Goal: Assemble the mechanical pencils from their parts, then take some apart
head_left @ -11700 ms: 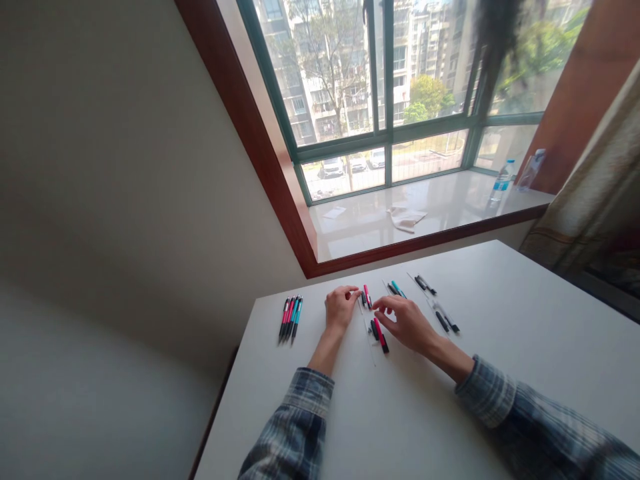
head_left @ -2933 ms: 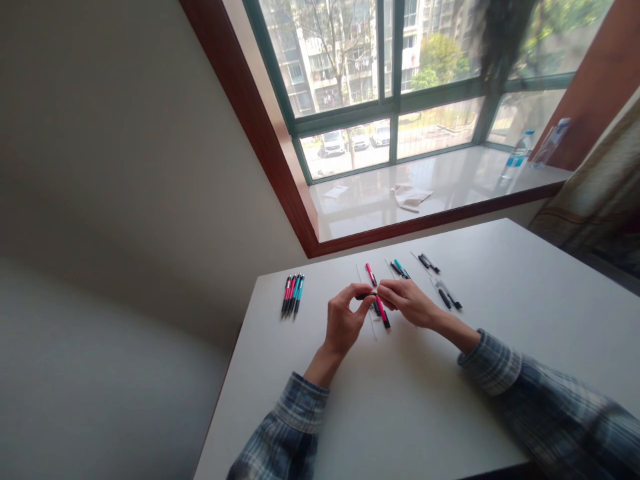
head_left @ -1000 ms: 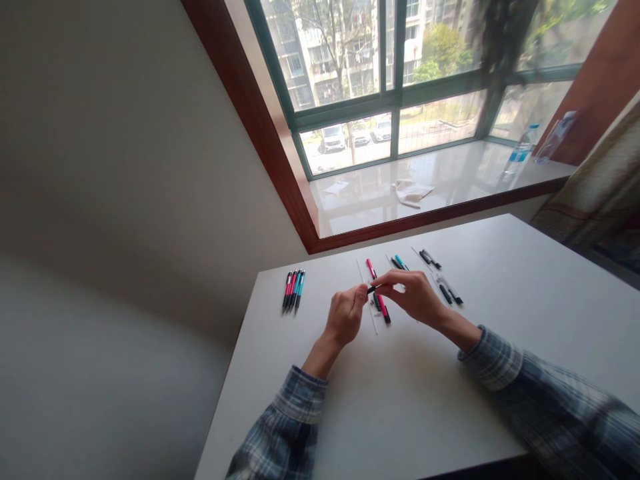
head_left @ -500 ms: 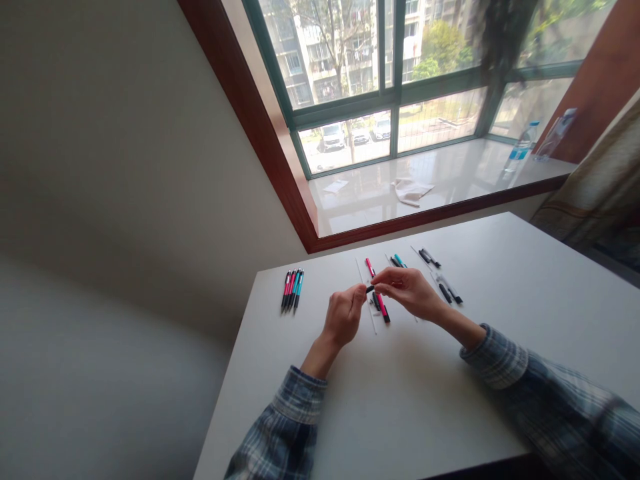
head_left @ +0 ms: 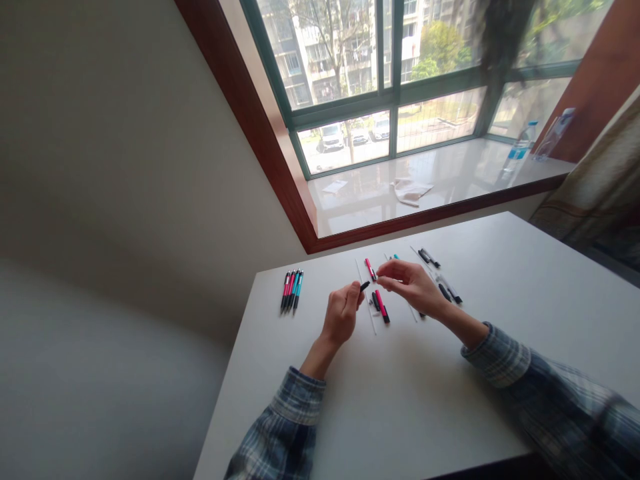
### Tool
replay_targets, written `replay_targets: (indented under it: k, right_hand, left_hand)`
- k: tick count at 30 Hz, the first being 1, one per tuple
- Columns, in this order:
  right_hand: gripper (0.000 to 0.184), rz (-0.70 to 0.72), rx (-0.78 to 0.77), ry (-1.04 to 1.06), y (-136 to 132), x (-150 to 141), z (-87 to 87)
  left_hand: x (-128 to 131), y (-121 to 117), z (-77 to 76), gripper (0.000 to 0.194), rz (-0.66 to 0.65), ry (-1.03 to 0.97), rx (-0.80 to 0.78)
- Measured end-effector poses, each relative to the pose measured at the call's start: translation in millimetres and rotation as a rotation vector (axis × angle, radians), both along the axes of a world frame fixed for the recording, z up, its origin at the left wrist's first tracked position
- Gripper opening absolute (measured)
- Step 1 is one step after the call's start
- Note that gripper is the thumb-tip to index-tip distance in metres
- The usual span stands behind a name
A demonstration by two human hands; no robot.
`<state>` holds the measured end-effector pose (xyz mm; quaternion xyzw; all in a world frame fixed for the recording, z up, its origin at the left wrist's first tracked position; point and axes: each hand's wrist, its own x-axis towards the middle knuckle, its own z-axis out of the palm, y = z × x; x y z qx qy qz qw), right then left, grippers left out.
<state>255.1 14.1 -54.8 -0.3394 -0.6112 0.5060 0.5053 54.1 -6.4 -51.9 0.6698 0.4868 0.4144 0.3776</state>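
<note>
My left hand [head_left: 343,310] is closed around a small black pen part [head_left: 365,286], whose dark end sticks out past the thumb toward the right. A short gap away, my right hand [head_left: 411,287] has its thumb and fingertips pinched together; whatever they hold is too small to make out. Below and between the hands lie a pink pen barrel [head_left: 382,307] with a black end, a black piece [head_left: 375,301] and tiny loose parts. Another pink pen piece [head_left: 370,269] lies just beyond, beside a thin white refill [head_left: 359,270].
Several assembled pens [head_left: 291,291] in pink, teal and black lie in a row at the table's left. Black and clear pen parts [head_left: 451,290] lie right of my right hand. Behind the white table [head_left: 390,407] is a windowsill with a cloth [head_left: 411,191] and bottles [head_left: 523,143].
My right hand has moved slightly right, away from the black pen part. The part stays in my left hand, and its free end now tilts up.
</note>
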Motion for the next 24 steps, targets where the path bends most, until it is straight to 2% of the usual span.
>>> replay_targets:
  k: [4, 6, 10, 13, 16, 18, 24]
  right_hand:
    - [0.032, 0.086, -0.301, 0.226, -1, -2, -4.5]
    - [0.03, 0.135, -0.436, 0.321, -2, -4, -7.8]
    - [0.017, 0.15, -0.568, 0.435, -3, -6, -12.2]
    - [0.014, 0.194, -0.604, 0.447, -5, -7, -12.5]
    - [0.016, 0.232, -0.603, 0.395, -7, -7, -11.3]
    - [0.018, 0.243, -0.58, 0.348, -7, -8, -10.8]
    - [0.026, 0.249, -0.484, 0.277, -8, -9, -11.2]
  left_hand:
    - [2, 2, 4.2, 0.048, -0.03, -0.22, -0.038]
    - [3, 3, 5.3, 0.043, -0.06, -0.317, -0.078]
    - [4, 4, 4.2, 0.034, -0.077, -0.445, -0.152]
    - [5, 3, 4.2, 0.029, -0.077, -0.46, -0.146]
    - [7, 1, 6.7, 0.039, -0.078, -0.428, -0.097]
    - [8, 0, 8.7, 0.043, -0.077, -0.408, -0.058]
    - [10, 0, 10.1, 0.039, -0.052, -0.372, 0.013]
